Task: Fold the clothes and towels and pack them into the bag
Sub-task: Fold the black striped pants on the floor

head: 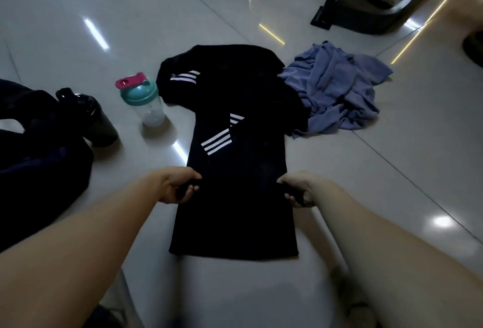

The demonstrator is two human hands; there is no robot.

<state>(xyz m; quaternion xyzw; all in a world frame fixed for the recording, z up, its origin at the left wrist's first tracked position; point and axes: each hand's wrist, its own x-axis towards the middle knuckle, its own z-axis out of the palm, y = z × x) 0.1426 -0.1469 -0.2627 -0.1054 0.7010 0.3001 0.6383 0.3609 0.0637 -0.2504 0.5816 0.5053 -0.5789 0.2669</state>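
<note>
**While both hands grip its sides, a black shirt lies lengthwise on the floor**

As the head camera looks down, the black shirt point(235, 170) lies flat on the glossy tiled floor point(392, 170), directly in front of the person. Its long axis runs straight away from them. A straight edge lies nearest the person, and the wider, rumpled end points away. White triple stripes show on parts folded across the middle and at the far left.

The left hand point(177, 186) has its fingers curled round a bunch of cloth at the shirt's left edge, roughly halfway along. The right hand point(300, 189) grips the right edge the same way, level with the left hand. The two hands are a shirt's width apart.

A crumpled blue towel point(337, 89) touches the shirt's far right side and lies partly under it. A clear shaker bottle point(142, 97) with a teal and pink lid stands upright just left of the shirt. Beside it, further left, is a black bottle point(96, 115). A dark bag point(39, 144) lies at the left edge of the view. Black metal legs point(366, 11) stand far back on the right.
</note>
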